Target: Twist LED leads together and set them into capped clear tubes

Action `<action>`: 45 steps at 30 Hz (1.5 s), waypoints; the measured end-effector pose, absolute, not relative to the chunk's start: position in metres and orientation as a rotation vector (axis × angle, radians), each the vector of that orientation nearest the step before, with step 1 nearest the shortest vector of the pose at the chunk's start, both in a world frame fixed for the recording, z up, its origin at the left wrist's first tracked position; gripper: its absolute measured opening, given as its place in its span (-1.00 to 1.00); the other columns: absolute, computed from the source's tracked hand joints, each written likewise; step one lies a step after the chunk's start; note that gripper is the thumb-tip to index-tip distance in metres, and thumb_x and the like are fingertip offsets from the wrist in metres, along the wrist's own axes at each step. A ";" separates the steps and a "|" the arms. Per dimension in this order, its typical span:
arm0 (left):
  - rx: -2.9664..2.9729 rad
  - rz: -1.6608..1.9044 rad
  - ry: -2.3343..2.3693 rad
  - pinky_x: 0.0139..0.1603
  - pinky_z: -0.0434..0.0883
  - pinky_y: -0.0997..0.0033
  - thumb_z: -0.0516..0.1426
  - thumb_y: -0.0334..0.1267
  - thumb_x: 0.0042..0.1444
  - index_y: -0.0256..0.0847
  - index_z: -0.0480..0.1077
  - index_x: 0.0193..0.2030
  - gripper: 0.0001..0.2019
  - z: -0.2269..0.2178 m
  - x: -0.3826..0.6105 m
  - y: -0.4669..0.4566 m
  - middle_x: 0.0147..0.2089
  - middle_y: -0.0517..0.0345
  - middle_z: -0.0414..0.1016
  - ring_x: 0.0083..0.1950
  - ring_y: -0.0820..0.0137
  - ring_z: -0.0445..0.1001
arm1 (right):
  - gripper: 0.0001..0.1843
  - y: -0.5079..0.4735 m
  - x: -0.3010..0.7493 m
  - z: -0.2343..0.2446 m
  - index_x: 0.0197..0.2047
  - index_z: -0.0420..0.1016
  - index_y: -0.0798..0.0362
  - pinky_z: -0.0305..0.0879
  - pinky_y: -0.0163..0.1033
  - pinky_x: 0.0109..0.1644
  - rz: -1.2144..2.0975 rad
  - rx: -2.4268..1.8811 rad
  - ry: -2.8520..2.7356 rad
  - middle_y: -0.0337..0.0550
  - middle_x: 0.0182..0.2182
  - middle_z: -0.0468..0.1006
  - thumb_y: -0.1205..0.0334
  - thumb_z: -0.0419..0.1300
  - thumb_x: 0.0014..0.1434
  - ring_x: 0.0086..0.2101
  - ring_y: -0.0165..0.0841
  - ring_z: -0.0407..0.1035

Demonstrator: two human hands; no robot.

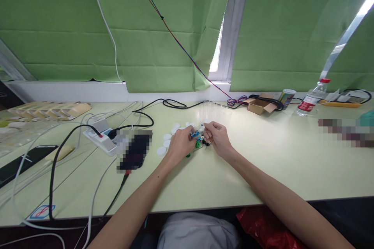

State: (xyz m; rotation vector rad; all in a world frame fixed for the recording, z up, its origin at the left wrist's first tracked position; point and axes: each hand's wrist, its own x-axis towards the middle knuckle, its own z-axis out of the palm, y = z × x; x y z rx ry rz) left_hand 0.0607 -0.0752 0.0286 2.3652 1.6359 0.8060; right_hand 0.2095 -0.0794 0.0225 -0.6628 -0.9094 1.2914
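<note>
Window wall: green blinds (175, 4) hang behind a pale table (280, 151)
Far left: cream trays (52, 111) lie piled toward the back, with a dark phone (32, 155) nearer the front edge
Left of centre: a white power strip (102, 142) sits among cables, then a dark device (134, 151), its surface blurred out
White discs: several (161, 151) lie loose just left of and behind the left hand
Left hand (181, 142): fingers curled, apparently grasping a small blue piece (194, 135) at the tips
Blue piece: on the right side of the left fingertips, between the hands; the left is nearer, and its long axis seems to run crosswise toward the right hand
Below the fingers: small green parts (197, 144) and a black part (207, 142) lie between the hands
Right hand (217, 137): fingers bent inward, tips near the blue piece; I cannot tell whether they pinch anything
Right, along the back: an open cardboard box (258, 106), a can (286, 98) and a red-capped bottle (311, 100)
</note>
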 end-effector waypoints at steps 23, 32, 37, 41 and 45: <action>2.381 0.765 1.663 -0.46 0.08 0.40 0.03 -0.35 0.02 -0.11 0.32 -0.37 -0.93 0.030 0.060 -0.075 -0.50 0.18 0.42 -0.42 0.33 0.37 | -0.56 -0.080 0.211 0.020 -0.62 0.21 0.04 0.02 -0.34 -0.64 1.225 -0.719 -1.018 -0.42 -0.73 0.13 0.05 0.35 0.02 -0.70 -0.51 0.13; 2.392 0.733 1.615 -0.46 0.09 0.41 0.04 -0.33 0.05 -0.11 0.32 -0.37 -0.94 0.031 0.060 -0.077 -0.52 0.20 0.40 -0.44 0.33 0.37 | -0.51 -0.080 0.213 0.022 -0.61 0.20 0.03 0.03 -0.34 -0.67 1.231 -0.799 -1.060 -0.42 -0.77 0.15 -0.07 0.35 0.01 -0.74 -0.52 0.10; 2.412 0.735 1.619 -0.47 0.07 0.41 0.05 -0.32 0.05 -0.11 0.29 -0.40 -0.95 0.030 0.059 -0.076 -0.53 0.20 0.36 -0.47 0.35 0.33 | -0.48 -0.079 0.213 0.021 -0.62 0.16 0.03 0.01 -0.37 -0.68 1.268 -0.796 -1.052 -0.44 -0.77 0.11 -0.06 0.36 0.00 -0.74 -0.52 0.10; 2.430 0.736 1.616 -0.47 0.06 0.41 0.04 -0.33 0.05 -0.11 0.28 -0.41 -0.95 0.030 0.059 -0.075 -0.55 0.21 0.34 -0.48 0.35 0.32 | -0.48 -0.079 0.212 0.020 -0.62 0.17 0.04 0.01 -0.37 -0.68 1.288 -0.786 -1.039 -0.44 -0.78 0.11 -0.07 0.37 -0.01 -0.74 -0.53 0.09; 2.429 0.724 1.624 -0.46 0.08 0.41 0.04 -0.32 0.05 -0.11 0.30 -0.39 -0.95 0.030 0.059 -0.075 -0.53 0.20 0.36 -0.46 0.34 0.35 | -0.49 -0.079 0.213 0.021 -0.60 0.18 0.04 0.02 -0.38 -0.67 1.303 -0.769 -1.041 -0.44 -0.77 0.14 -0.08 0.37 -0.02 -0.73 -0.53 0.10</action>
